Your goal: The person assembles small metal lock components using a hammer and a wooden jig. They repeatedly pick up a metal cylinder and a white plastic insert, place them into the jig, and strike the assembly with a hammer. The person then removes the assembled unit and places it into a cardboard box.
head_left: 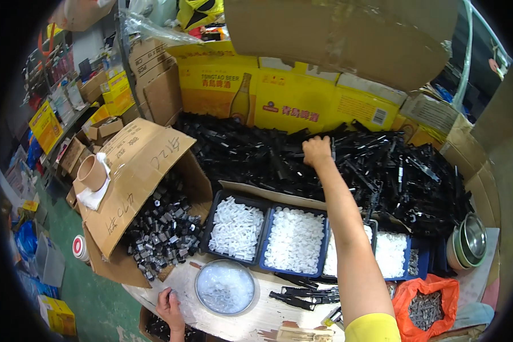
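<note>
My right hand [318, 151] reaches across the table to a big heap of long black plastic parts [245, 151]. Its fingers are bent closed at the heap, and whatever they grip is hidden behind the hand. Low at the table's near edge, my left hand [170, 309] has its fingers curled together; anything in them is too small to make out. Beside it stands a round metal bowl [225, 288] with clear, whitish small pieces. Several black parts [305, 295] lie on the table to the right of the bowl, below my right forearm.
Trays of white plastic pieces [294, 240] stand in a row before the heap. A tipped carton [134, 171] on the left spills dark metallic blocks [162, 228]. At the right are an orange bag [402, 305] of small grey metal parts and stacked bowls [466, 242]. Yellow cardboard [211, 85] walls the back.
</note>
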